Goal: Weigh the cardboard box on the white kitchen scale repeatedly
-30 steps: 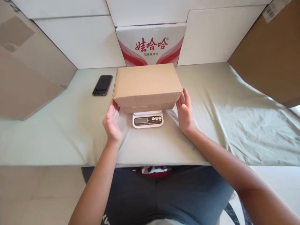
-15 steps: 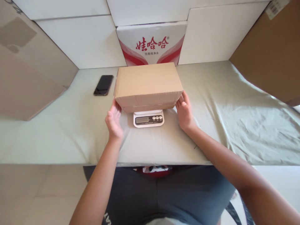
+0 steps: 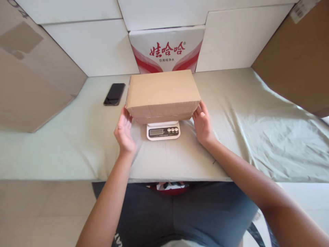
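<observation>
A closed brown cardboard box (image 3: 163, 89) rests on a small white digital kitchen scale (image 3: 163, 131), hiding its weighing plate. The scale's front panel shows a dark display with no readable figure and a row of round buttons. Beside the box's left front corner is my left hand (image 3: 124, 132), fingers stretched out and partly hidden at the box's side. My right hand (image 3: 203, 125) is at the right front corner, its fingers extended along the lower edge and thumb apart. Both palms face inward; whether the fingertips touch the box is hard to tell.
A dark smartphone (image 3: 114, 94) lies left of the box on the pale green cloth (image 3: 64, 144). White cartons, including one with red print (image 3: 167, 49), line the back. Large brown cartons stand at the left (image 3: 36, 79) and right (image 3: 293, 58).
My left hand has shifted slightly outward from the box's corner. The box stays on the scale, and my right hand is almost unmoved. The whole view has shifted a little.
</observation>
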`<control>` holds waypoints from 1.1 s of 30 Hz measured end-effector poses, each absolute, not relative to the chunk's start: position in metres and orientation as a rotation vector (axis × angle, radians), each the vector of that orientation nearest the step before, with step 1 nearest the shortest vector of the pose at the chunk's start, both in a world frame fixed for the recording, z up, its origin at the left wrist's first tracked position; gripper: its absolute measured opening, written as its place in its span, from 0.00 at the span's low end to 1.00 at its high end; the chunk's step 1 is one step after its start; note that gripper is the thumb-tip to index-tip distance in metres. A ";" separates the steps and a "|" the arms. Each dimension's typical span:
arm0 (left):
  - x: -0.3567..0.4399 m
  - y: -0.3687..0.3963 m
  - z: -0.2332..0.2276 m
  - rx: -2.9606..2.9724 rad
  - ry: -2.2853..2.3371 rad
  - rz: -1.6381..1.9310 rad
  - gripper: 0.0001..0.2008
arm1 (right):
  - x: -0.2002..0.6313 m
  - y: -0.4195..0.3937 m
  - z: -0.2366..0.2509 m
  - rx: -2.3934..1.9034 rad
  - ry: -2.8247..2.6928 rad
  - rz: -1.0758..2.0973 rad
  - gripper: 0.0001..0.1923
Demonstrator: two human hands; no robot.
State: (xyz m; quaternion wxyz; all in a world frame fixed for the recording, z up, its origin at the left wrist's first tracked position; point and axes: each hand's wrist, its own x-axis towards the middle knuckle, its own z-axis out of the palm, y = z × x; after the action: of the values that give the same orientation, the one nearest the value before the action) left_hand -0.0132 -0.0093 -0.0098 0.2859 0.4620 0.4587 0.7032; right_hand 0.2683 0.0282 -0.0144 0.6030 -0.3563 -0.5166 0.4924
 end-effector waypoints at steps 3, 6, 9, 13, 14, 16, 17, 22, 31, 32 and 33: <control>-0.014 -0.009 -0.010 1.245 1.229 1.863 0.41 | 0.267 0.026 -0.012 -0.803 -1.179 1.132 0.44; -0.013 -0.009 -0.010 1.239 1.220 1.859 0.42 | 0.266 0.023 -0.008 -0.776 -1.171 1.110 0.42; -0.013 -0.009 -0.011 1.234 1.211 1.867 0.42 | 0.265 0.021 -0.006 -0.792 -1.186 1.097 0.43; -0.013 -0.008 -0.011 1.258 1.258 1.880 0.42 | 0.263 0.022 -0.003 -0.820 -1.171 1.098 0.45; -0.013 -0.008 -0.011 1.257 1.254 1.884 0.42 | 0.263 0.022 -0.003 -0.819 -1.173 1.094 0.45; -0.013 -0.006 -0.011 1.241 1.237 1.885 0.43 | 0.263 0.022 -0.003 -0.822 -1.196 1.078 0.45; -0.013 -0.006 -0.012 1.232 1.234 1.878 0.43 | 0.263 0.023 -0.003 -0.828 -1.211 1.071 0.45; -0.010 -0.007 -0.015 1.232 1.230 1.842 0.43 | 0.259 0.022 -0.003 -0.809 -1.273 1.052 0.43; -0.005 -0.004 0.032 1.322 1.084 1.822 0.40 | 0.252 0.017 0.036 -0.738 -1.412 0.905 0.39; -0.007 0.005 0.040 1.338 1.063 1.814 0.41 | 0.251 0.025 0.041 -0.734 -1.411 0.889 0.39; -0.009 0.016 0.045 1.345 1.043 1.817 0.41 | 0.249 0.037 0.045 -0.731 -1.412 0.871 0.41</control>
State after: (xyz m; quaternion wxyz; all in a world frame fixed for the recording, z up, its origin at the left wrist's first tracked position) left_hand -0.0089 0.0160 0.0455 0.3205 0.5117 0.3968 0.6914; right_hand 0.2489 0.0366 0.0450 0.6166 -0.3176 -0.6131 0.3784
